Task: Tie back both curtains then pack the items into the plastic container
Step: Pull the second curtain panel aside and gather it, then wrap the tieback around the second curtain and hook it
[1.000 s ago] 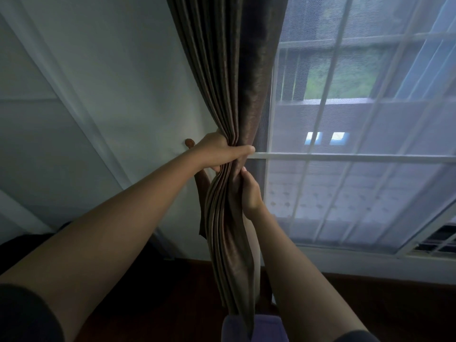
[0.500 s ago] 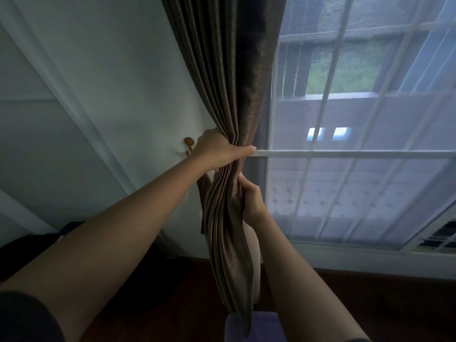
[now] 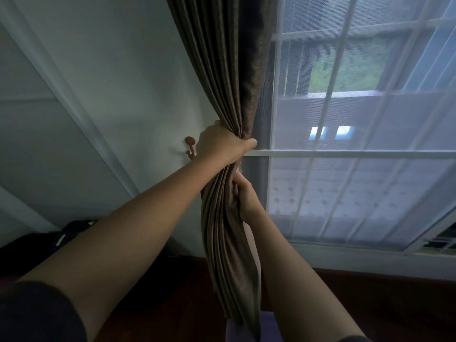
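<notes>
A brown pleated curtain (image 3: 222, 70) hangs at the left side of the window, bunched into a narrow bundle. My left hand (image 3: 222, 144) is wrapped round the bundle at mid height, thumb pointing right. Just below, my right hand (image 3: 245, 196) grips the same curtain from the right side, fingers tucked into the folds. A small wooden tie-back hook (image 3: 190, 144) sticks out of the wall just left of my left hand. No tie-back cord and no plastic container are visible.
A white-framed window (image 3: 345, 154) with a sheer net over it fills the right. A white wall (image 3: 111, 95) lies to the left. Dark objects (image 3: 61, 238) sit low at the left, above a dark wooden floor (image 3: 382, 304).
Both hands keep their grip on the curtain. The bundle and my left hand have shifted slightly up and to the right, uncovering more of the wooden hook.
</notes>
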A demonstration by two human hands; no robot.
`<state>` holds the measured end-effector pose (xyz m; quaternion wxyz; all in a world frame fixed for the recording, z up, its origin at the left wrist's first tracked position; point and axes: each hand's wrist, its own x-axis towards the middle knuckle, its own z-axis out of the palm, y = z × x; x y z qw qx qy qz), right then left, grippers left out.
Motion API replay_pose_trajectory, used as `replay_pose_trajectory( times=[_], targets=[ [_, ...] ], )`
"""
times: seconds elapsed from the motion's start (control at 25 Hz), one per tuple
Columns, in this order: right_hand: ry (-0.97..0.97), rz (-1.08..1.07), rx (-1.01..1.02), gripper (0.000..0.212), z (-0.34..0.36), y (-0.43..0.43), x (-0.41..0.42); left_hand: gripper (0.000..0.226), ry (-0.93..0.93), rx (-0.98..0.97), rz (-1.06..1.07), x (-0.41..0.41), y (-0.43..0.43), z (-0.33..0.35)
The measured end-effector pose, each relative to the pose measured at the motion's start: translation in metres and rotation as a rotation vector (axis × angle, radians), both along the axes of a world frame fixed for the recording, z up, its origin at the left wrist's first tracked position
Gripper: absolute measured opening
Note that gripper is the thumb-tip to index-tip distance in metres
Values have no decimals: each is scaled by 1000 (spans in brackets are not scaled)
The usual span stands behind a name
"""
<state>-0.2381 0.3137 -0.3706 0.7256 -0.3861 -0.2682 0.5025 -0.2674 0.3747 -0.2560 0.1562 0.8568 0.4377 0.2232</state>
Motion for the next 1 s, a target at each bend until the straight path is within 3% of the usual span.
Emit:
replay_pose_trajectory(
  times=[0.12,0.24,0.4,0.48,0.6,0.68,0.8,0.88,1.0],
  targets=[
    [-3,-1,1,31,2,0,0,64,-57,-19,-17,1,-1,1],
    [-71,-7,-21,28,-4,-1,0,31,-304,-234,-92,-5,-2,-11],
    [-288,-12,-152,26,1,13,-10,32,-583,-331,-68,-29,12,-17],
    [-417,22,-216,37,0,21,-17,28,-659,-316,-52,-49,25,-13],
    [-450,-27,-209,51,-20,35,-21,32,-702,-270,-52,-81,50,-8],
    [-509,-132,-298,47,-43,48,-13,36,-710,-249,-18,-96,65,-6],
    [-759,-157,-473,41,-68,79,-2,34,-705,-231,-27,-112,80,-4],
    [-945,-176,-554,49,-69,105,2,26,-691,-231,-32,-118,88,-3],
    [-1066,-281,-624,59,-72,144,5,14,-684,-227,-52,-123,99,-1]
  ],
)
